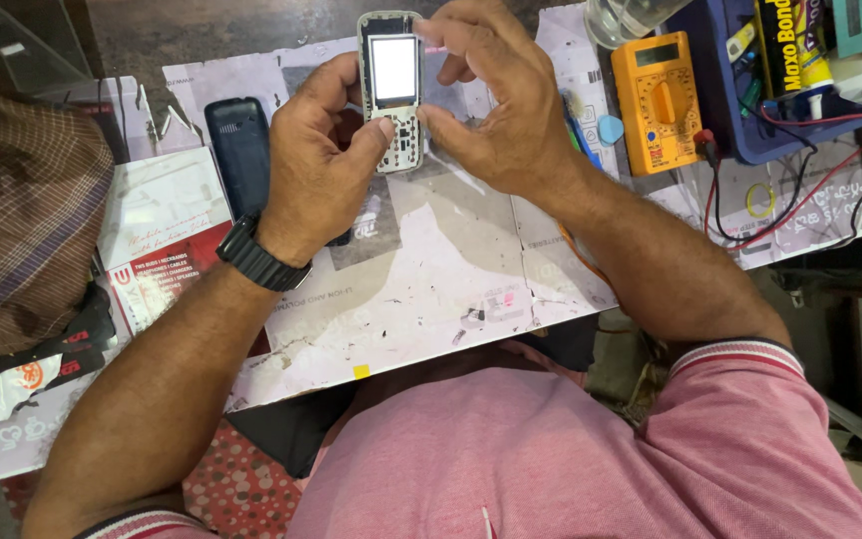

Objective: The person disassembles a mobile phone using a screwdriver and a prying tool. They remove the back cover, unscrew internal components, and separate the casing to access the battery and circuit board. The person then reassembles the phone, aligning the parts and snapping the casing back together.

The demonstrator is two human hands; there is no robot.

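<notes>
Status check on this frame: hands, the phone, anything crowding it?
Left hand and right hand both gripping opened phone, screen lit white. Dark back cover lies beside left hand. Nothing blocking.

Phone in my grip (392, 90): glossy glass screen, bare board | cover left of it (240, 150): matt dark plastic | bench beneath (431, 269): scuffed worn paper | meter right (655, 100): smooth orange plastic

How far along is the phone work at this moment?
Done: the phone is stripped, its keypad board bare, and a dark cover lies on the bench. In hand: the left hand holds the phone while the right hand works at its screen edge. Left: the cover is not yet back on.
</notes>
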